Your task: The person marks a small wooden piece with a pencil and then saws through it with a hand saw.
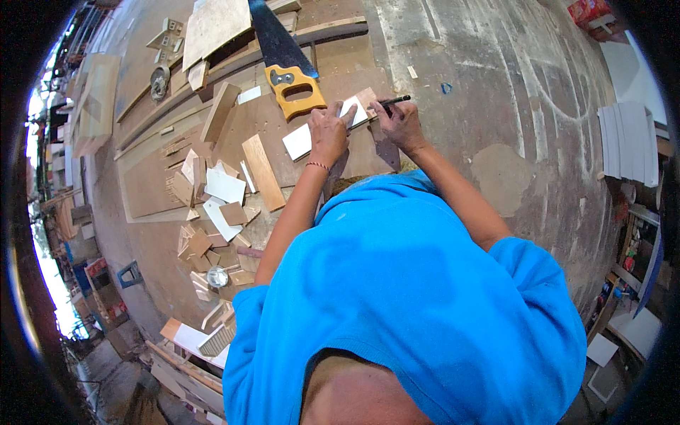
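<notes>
A narrow white board (298, 143) lies slantwise on the wooden work surface in front of me. My left hand (329, 133) rests on it with fingers stretched out and spread, pressing from above. At the board's right end is a bare wood-coloured piece (366, 97); whether the two are joined I cannot tell. My right hand (401, 128) pinches a slim black pencil (395, 100), its point low over that end. Just beyond my left hand lies a handsaw (293, 93) with a yellow handle and dark blade, pointing away from me.
Left of my hands lie a brown plank (263, 172), a wood block (220, 112) and several white and brown offcuts (225, 185). A small round container (217, 276) stands nearer. Long wood strips (333, 30) lie at the back. Grey-white panels (627, 144) are stacked far right.
</notes>
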{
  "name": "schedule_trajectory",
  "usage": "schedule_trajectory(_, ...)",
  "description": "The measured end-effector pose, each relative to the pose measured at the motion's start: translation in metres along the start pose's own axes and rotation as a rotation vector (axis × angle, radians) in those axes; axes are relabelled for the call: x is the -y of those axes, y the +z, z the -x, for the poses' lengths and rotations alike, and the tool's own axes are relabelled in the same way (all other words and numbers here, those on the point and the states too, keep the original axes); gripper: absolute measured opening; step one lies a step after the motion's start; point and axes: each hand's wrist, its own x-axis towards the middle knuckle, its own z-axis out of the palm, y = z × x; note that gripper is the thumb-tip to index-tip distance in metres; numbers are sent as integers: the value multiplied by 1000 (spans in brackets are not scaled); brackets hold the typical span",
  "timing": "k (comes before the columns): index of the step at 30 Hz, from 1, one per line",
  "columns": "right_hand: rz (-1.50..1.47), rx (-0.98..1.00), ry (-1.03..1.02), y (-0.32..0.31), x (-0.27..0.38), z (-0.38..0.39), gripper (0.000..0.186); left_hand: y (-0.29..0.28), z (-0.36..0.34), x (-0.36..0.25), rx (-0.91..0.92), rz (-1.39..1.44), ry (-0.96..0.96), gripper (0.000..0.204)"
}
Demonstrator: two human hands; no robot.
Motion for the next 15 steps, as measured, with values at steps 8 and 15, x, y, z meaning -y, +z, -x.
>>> schedule_trajectory(8,39,-19,-96,27,-11,-29,17,2,-2,3,-21,11,10,52)
schedule_trajectory(15,131,61,-128,22,-11,-19,21,0,-1,0,-14,30,2,52)
